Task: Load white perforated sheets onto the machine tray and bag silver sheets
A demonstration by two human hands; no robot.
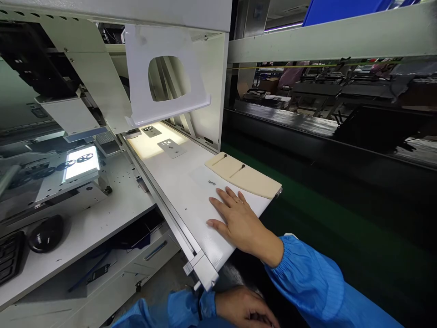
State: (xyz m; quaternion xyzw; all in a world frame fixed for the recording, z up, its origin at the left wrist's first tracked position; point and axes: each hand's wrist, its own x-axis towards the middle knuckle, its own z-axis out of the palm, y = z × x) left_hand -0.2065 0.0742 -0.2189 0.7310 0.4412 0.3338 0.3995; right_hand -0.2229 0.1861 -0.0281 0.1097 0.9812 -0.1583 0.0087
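My right hand (235, 218) lies flat, fingers stretched out, on the white conveyor table (177, 182) of a machine, just short of a small dark part (212, 183). A cream plate (244, 175) with two pins sits beside the fingertips at the table's right edge. My left hand (244, 310) is low at the bottom of the view, below the table's end, fingers curled loosely with nothing seen in them. Two grey plates (171, 147) with dark holes lie further up the table under the lit hood.
A white cover (164, 77) with a window hangs above the belt. To the left are a lit screen (81, 162), a black mouse (46, 233) and a keyboard edge (8, 255) on a white shelf. A dark green conveyor (324, 214) runs on the right.
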